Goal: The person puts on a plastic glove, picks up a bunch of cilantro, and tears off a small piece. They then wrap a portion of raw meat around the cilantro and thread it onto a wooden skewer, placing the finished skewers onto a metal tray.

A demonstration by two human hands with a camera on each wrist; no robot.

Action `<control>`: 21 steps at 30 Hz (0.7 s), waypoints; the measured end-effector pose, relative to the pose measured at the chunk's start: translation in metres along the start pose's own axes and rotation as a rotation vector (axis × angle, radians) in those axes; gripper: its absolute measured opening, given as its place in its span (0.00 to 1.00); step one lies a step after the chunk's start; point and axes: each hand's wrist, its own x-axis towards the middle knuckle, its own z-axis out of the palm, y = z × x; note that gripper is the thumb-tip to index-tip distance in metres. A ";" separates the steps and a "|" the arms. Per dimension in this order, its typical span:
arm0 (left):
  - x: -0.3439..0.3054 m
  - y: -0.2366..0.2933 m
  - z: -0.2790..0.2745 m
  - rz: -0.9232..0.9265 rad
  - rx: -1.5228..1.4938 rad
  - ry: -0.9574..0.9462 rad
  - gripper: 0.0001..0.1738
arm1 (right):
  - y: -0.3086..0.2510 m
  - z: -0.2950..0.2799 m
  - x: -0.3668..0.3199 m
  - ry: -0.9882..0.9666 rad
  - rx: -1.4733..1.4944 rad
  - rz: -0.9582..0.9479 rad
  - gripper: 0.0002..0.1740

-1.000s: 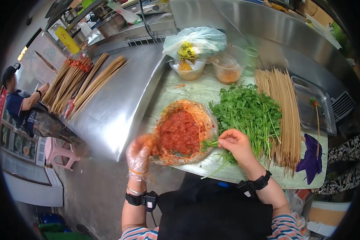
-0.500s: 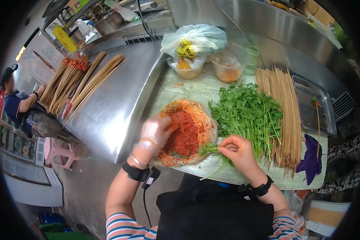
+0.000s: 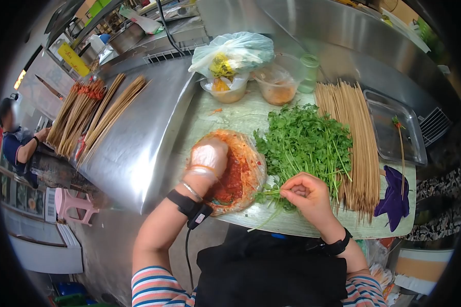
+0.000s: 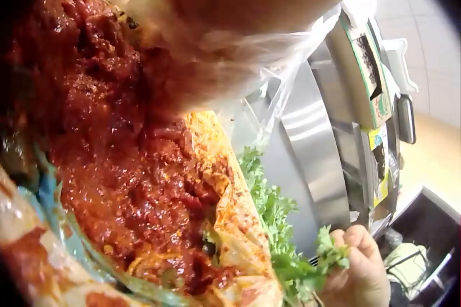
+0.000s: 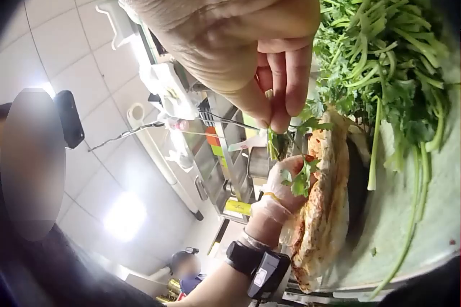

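Note:
My left hand (image 3: pixel 209 157), in a clear plastic glove, reaches down into an open plastic bag (image 3: pixel 256 158) of red marinated meat (image 3: pixel 234 176). Its fingertips are hidden there; the left wrist view shows the glove blurred against the wet, chunky meat (image 4: pixel 137 184). Just right of the bag, my bare right hand (image 3: pixel 308 193) pinches a small bunch of cilantro (image 3: pixel 269 195) between thumb and fingertips. Leaves hang from that pinch in the right wrist view, near the bag's rim. Behind the right hand lies a large cilantro pile (image 3: pixel 307 143) with loose stems trailing toward the board's front edge.
Bamboo skewers (image 3: pixel 349 153) lie in a thick row right of the cilantro. Beyond them are a metal tray (image 3: pixel 394 143) and a purple cloth (image 3: pixel 393 197). Plastic tubs (image 3: pixel 276 92) and a tied bag (image 3: pixel 233 51) stand behind. A person (image 3: pixel 18 140) works by skewers at far left.
My left hand has moved from the bag's near-left side inward over the meat, its fingers dipping in. The right hand keeps its pinch on the cilantro, nearly still. The head view has shifted slightly.

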 end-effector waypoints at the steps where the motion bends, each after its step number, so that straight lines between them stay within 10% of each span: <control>1: -0.001 0.000 -0.009 -0.041 -0.066 0.003 0.09 | 0.001 -0.001 -0.001 0.006 0.014 -0.002 0.05; 15: -0.049 -0.044 -0.047 -0.194 -0.073 -0.045 0.08 | 0.005 -0.001 -0.008 0.011 0.112 0.068 0.05; 21: -0.014 0.001 -0.026 0.096 -0.094 -0.012 0.10 | 0.002 -0.002 -0.008 0.024 0.061 0.057 0.05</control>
